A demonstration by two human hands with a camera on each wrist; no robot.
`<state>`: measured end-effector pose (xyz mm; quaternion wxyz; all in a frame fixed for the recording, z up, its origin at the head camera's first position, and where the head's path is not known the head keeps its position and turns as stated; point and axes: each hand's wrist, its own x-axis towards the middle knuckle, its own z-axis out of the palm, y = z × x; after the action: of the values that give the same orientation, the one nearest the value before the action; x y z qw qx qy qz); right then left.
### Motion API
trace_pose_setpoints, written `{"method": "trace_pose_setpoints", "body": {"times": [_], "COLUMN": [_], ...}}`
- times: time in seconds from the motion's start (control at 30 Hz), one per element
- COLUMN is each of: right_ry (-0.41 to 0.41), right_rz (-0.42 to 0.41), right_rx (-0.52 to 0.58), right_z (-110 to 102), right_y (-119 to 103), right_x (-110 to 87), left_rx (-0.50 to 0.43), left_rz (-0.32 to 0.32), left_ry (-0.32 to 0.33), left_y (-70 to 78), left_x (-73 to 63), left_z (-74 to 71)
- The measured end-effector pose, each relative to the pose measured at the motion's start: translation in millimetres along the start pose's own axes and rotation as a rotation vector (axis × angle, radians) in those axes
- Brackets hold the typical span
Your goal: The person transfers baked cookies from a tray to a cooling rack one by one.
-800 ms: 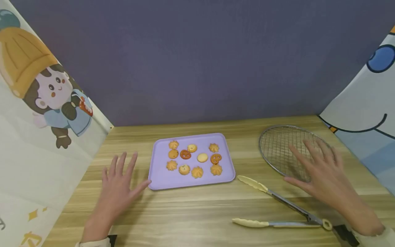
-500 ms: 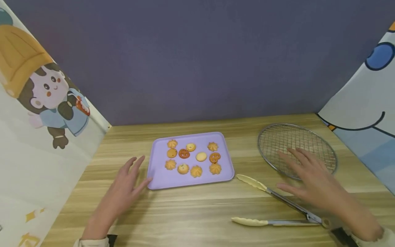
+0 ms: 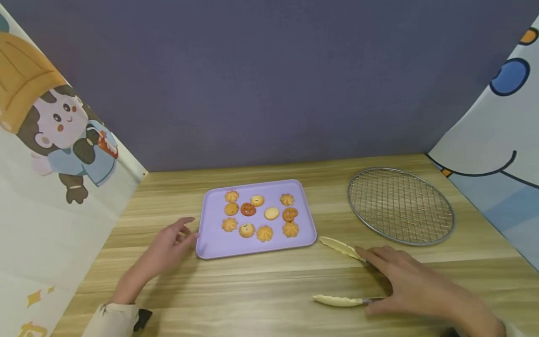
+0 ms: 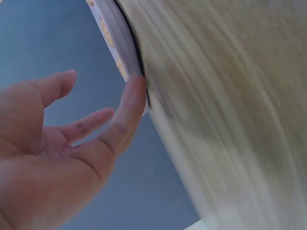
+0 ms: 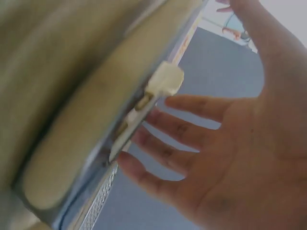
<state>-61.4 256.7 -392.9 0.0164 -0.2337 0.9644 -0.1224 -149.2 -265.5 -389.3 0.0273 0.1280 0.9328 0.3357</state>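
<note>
A lilac tray (image 3: pixel 252 250) lies on the wooden table, bearing cookies of several kinds, among them pretzels (image 3: pixel 248 209) and star-shaped ones (image 3: pixel 265 233). My left hand (image 3: pixel 166 250) is at the tray's left edge, fingers loosely bent. In the left wrist view, one of its fingertips overlaps the tray's rim (image 4: pixel 129 43); contact is hard to tell. Over a pair of tongs (image 3: pixel 341 247) with cream scalloped tips spreads my right hand (image 3: pixel 410 283), its thumb and fingers reaching across both arms and hiding the hinge end. In the right wrist view those fingers look fairly straight beside the tongs (image 5: pixel 91 115).
A round wire rack (image 3: pixel 400 206) lies at the right, behind the tongs. A dark blue-grey panel (image 3: pixel 269 84) stands along the table's back edge. Printed cartoon sheets flank the table at left (image 3: pixel 76 135) and right (image 3: pixel 484 140).
My right hand has moved from above the wire rack down and towards me onto the tongs. The left hand's fingers, spread before, have drawn together beside the tray. The tray stays put.
</note>
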Motion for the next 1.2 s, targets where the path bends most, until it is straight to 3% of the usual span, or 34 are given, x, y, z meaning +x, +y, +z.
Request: {"method": "trace_pose_setpoints", "body": {"times": [0.13,0.27,0.37,0.57,0.8,1.07,1.2], "right_ry": [-0.031,-0.013,0.007,0.019,0.043,0.045,0.055], "right_rz": [0.02,0.011,-0.018,-0.066,-0.057,-0.062,-0.034], "right_rx": [-0.009,-0.043,-0.074,-0.095,-0.053,0.079,0.08], "right_z": [4.9,8.7,9.8,12.4,14.1,12.9,11.0], "right_y": [-0.7,4.5,8.6,11.3,12.9,13.3,11.2], "right_x": [-3.0,-5.7,-6.4,-5.6,-8.0,-7.4,-6.6], "left_rx": [-0.188,-0.375,-0.442,-0.453,-0.442,-0.424,-0.388], "left_rz": [-0.072,-0.121,-0.137,-0.141,-0.12,-0.152,-0.166], "left_ry": [-0.082,-0.139,-0.169,-0.195,-0.209,-0.173,-0.139], "left_y": [-4.4,-7.4,-8.8,-12.8,-17.3,-16.1,-13.3], "left_x": [6.5,12.5,15.8,23.5,30.2,24.5,24.0], "left_z": [-1.6,0.5,1.2,1.1,5.2,6.1,7.2]}}
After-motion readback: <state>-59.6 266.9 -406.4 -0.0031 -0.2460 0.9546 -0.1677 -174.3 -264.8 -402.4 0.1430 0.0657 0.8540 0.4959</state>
